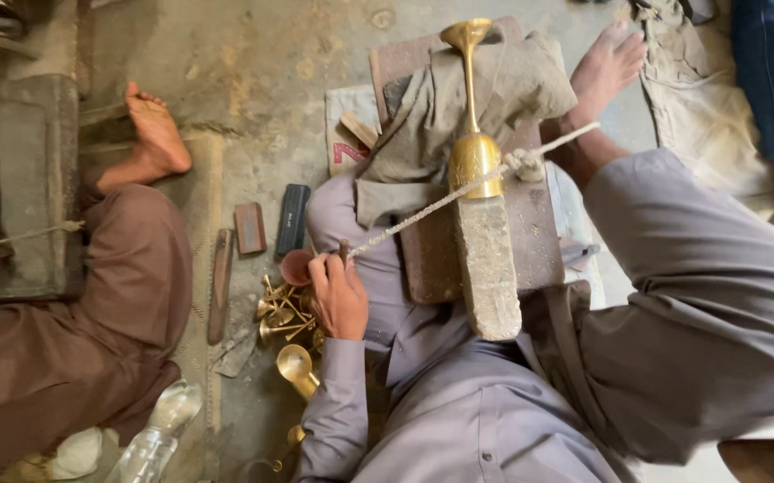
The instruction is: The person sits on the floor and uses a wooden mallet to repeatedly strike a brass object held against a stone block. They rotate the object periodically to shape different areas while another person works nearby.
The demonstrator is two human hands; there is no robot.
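A brass goblet [473,159] lies on a grey cloth [422,134], its stem pointing away from me and its cup against a rough stone block [487,268] on a wooden board [539,224]. A pale rope [422,215] runs around the cup. My left hand [338,293] is shut on the rope's near end, by a small wooden grip. The far end of the rope passes behind my bare right foot and ankle [603,76]. My right hand is hidden; only a grey-clad limb [700,295] shows on that side.
Several small brass goblets [284,315] lie on the floor beside my left hand. A dark block [293,219], a brown block [249,228] and a long flat tool [220,286] lie nearby. A person in brown [74,340] sits at left, foot [156,134] out. A plastic bottle [156,434] lies low left.
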